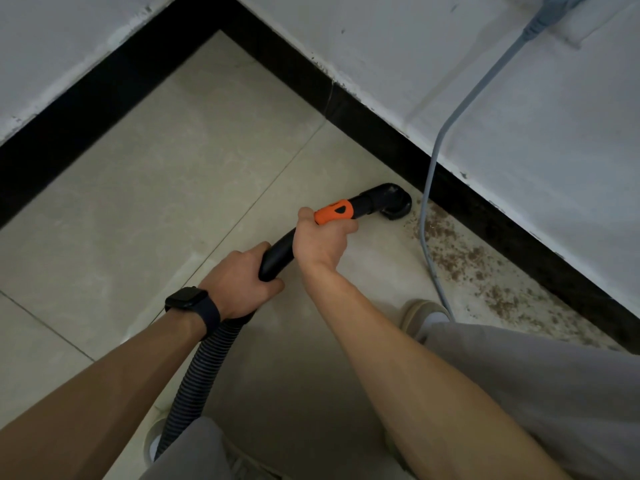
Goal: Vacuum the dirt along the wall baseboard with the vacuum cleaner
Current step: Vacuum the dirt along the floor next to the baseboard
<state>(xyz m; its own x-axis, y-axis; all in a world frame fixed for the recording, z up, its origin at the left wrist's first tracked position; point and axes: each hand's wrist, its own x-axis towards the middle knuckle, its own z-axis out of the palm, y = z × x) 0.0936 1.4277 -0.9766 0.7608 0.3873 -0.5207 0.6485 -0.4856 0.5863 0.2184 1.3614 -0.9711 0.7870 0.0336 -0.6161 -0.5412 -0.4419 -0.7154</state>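
Beige tiled floor (173, 185); black glossy baseboard (381, 133). Black vacuum wand with orange collar (362, 202): round nozzle (398, 206) on floor beside baseboard, ahead of both hands. Right hand (322, 240) grips wand behind collar; left hand (242, 278) grips its rear end. Brown dirt specks (460, 251) lie right of nozzle.

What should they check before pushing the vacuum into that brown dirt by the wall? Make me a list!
1. Both hands holding on: ok. The right hand grips the black tube just behind the orange collar; the left hand grips its lower end.
2. Nozzle down low: ok. The nozzle is at the floor beside the baseboard.
3. Dirt ahead: ok. The dirt lies along the baseboard, just past the nozzle.
4. Path clear: not ok. A gray cable lies across the dirt, right beside the nozzle.
5. Hose free: cannot tell. The hose runs out of view by the legs.
6. Vacuum switched on: cannot tell.
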